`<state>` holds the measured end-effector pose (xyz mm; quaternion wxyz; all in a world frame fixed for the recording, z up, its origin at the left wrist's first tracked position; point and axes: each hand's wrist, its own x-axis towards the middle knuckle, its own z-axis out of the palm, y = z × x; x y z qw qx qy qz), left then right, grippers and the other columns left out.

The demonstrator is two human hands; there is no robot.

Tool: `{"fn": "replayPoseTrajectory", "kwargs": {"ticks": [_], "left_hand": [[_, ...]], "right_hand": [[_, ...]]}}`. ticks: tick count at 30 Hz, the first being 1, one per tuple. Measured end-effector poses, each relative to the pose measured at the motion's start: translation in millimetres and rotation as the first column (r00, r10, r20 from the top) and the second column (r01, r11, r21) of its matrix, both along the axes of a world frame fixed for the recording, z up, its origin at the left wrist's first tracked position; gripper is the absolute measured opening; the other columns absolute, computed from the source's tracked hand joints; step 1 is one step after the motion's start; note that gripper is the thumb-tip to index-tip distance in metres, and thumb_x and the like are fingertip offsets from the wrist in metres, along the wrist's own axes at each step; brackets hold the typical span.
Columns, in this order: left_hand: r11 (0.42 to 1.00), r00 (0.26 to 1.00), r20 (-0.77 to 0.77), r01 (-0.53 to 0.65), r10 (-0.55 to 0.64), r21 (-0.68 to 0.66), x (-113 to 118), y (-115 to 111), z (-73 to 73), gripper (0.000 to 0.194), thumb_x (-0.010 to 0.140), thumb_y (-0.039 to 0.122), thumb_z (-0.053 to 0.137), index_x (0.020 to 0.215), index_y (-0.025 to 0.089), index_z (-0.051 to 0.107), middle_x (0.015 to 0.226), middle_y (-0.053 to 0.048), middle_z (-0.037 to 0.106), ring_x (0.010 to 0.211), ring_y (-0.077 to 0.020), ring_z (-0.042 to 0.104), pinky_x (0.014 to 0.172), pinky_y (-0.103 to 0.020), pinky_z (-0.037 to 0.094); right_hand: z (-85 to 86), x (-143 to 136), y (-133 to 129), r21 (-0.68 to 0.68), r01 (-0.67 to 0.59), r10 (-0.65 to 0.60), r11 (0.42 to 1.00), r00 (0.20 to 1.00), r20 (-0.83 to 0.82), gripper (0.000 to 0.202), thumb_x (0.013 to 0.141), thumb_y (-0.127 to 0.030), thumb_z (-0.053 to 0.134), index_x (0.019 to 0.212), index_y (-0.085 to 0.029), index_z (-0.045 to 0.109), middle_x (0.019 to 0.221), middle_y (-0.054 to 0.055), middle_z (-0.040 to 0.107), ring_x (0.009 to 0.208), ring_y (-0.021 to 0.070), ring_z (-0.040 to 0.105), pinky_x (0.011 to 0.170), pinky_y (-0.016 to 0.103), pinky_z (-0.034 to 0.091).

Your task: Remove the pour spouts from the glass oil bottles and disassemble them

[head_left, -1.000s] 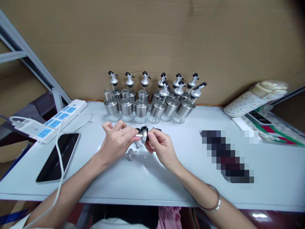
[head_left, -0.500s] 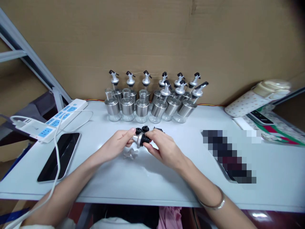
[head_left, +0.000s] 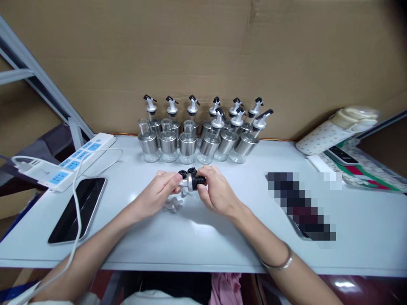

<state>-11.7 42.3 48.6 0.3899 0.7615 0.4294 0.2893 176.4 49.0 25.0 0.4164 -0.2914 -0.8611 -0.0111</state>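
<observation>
Between my hands lies a silver pour spout (head_left: 190,182) with a black ribbed stopper, held roughly level above the table. My left hand (head_left: 159,190) is closed on its silver end, at the left. Fingers of my right hand (head_left: 218,189) pinch the black stopper end. Small black caps (head_left: 192,170) sit just behind the spout, partly hidden by it. Clear plastic pieces (head_left: 173,204) lie below, near my left fingers. Behind stand steel-and-glass bottles; the front-left three, including one bottle (head_left: 188,144), have no spout, while the others carry spouts.
A power strip (head_left: 85,156) with a white cable and a dark tablet (head_left: 78,209) lie at left. At right are a blurred-out dark object (head_left: 302,207), a dotted flask (head_left: 321,134) and a phone (head_left: 342,155). Cardboard (head_left: 190,51) stands behind the bottles.
The spout has turned more level and shifted slightly right, with both hands still on it. My right hand's fingers have curled closer around the stopper. The view has shifted slightly.
</observation>
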Motion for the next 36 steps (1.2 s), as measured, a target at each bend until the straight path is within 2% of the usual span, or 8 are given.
{"fn": "replayPoseTrajectory", "kwargs": {"ticks": [2,4,8,11,16,21,30,36], "left_hand": [[0.952,0.990,-0.133,0.004,0.039,0.305,-1.9,-1.1,-1.8,0.057,0.095,0.055,0.016,0.064,0.018,0.044,0.062,0.000,0.049,0.063,-0.0148,0.041,0.072,-0.033,0.029],[0.843,0.970,-0.222,0.039,0.096,0.536,-5.9,0.3,-3.0,0.055,0.097,0.052,0.018,0.070,0.018,0.051,0.066,-0.002,0.057,0.066,-0.0159,0.045,0.075,-0.035,0.027],[0.691,0.934,-0.247,0.000,0.257,0.722,-17.7,10.5,-3.9,0.038,0.100,0.037,0.026,0.088,0.017,0.055,0.081,-0.003,0.064,0.076,-0.0164,0.052,0.078,-0.034,0.026],[0.724,0.894,-0.322,-0.004,0.312,0.690,-23.5,19.0,-7.6,0.029,0.100,0.029,0.028,0.103,0.017,0.054,0.097,-0.006,0.063,0.088,-0.0179,0.055,0.082,-0.034,0.027],[0.870,0.854,-0.514,0.188,0.085,0.456,-15.1,18.6,-19.2,0.023,0.099,0.024,0.031,0.106,0.016,0.052,0.108,-0.007,0.059,0.098,-0.0192,0.054,0.085,-0.034,0.033],[0.936,0.815,-0.574,0.259,-0.078,0.240,-1.8,6.7,-22.7,0.020,0.098,0.023,0.035,0.103,0.015,0.052,0.104,-0.007,0.061,0.090,-0.0192,0.057,0.081,-0.032,0.038],[0.938,0.808,-0.567,0.306,-0.163,0.166,-3.9,0.8,-13.6,0.014,0.094,0.021,0.040,0.095,0.017,0.053,0.096,-0.004,0.064,0.086,-0.0191,0.059,0.084,-0.035,0.040],[0.937,0.840,-0.512,0.303,-0.177,0.173,-9.2,1.7,-16.0,0.012,0.092,0.026,0.045,0.096,0.018,0.053,0.097,-0.004,0.063,0.089,-0.0198,0.058,0.086,-0.036,0.040]], "right_hand": [[-1.1,-1.0,-2.4,-0.116,-0.001,-0.005,0.993,0.999,-0.050,0.018,0.096,-0.028,0.029,0.095,-0.018,0.044,0.078,0.005,0.058,0.063,0.0165,0.048,0.062,0.029,0.039],[-1.5,0.5,-3.2,-0.264,0.014,-0.045,0.964,0.993,-0.111,0.028,0.097,-0.032,0.024,0.090,-0.019,0.047,0.076,0.005,0.059,0.064,0.0163,0.051,0.062,0.029,0.040],[-0.1,12.9,5.6,-0.457,0.112,-0.225,0.882,0.953,-0.201,0.034,0.098,-0.034,0.024,0.087,-0.019,0.052,0.067,0.002,0.055,0.060,0.0146,0.052,0.060,0.027,0.041],[0.1,22.4,15.6,-0.414,0.203,-0.272,0.887,0.956,-0.114,0.020,0.092,-0.031,0.043,0.098,-0.017,0.056,0.073,0.003,0.057,0.066,0.0159,0.055,0.064,0.027,0.044],[-2.3,20.8,26.7,-0.340,0.225,-0.197,0.913,0.974,0.115,0.021,0.090,-0.021,0.048,0.106,-0.016,0.060,0.087,0.008,0.060,0.077,0.0188,0.059,0.072,0.031,0.047],[4.7,2.1,45.5,-0.335,0.308,-0.203,0.891,0.928,0.312,0.021,0.088,-0.016,0.054,0.107,-0.015,0.061,0.094,0.010,0.065,0.087,0.0211,0.061,0.078,0.033,0.047],[14.3,-33.2,59.5,-0.231,0.354,-0.097,0.906,0.706,0.702,0.027,0.088,-0.006,0.046,0.102,-0.018,0.066,0.093,0.011,0.064,0.089,0.0214,0.064,0.063,0.025,0.043],[13.7,-22.1,51.8,-0.254,0.315,-0.111,0.915,0.798,0.592,0.038,0.084,-0.001,0.040,0.109,-0.018,0.064,0.091,0.010,0.066,0.085,0.0201,0.064,0.068,0.027,0.044]]}}
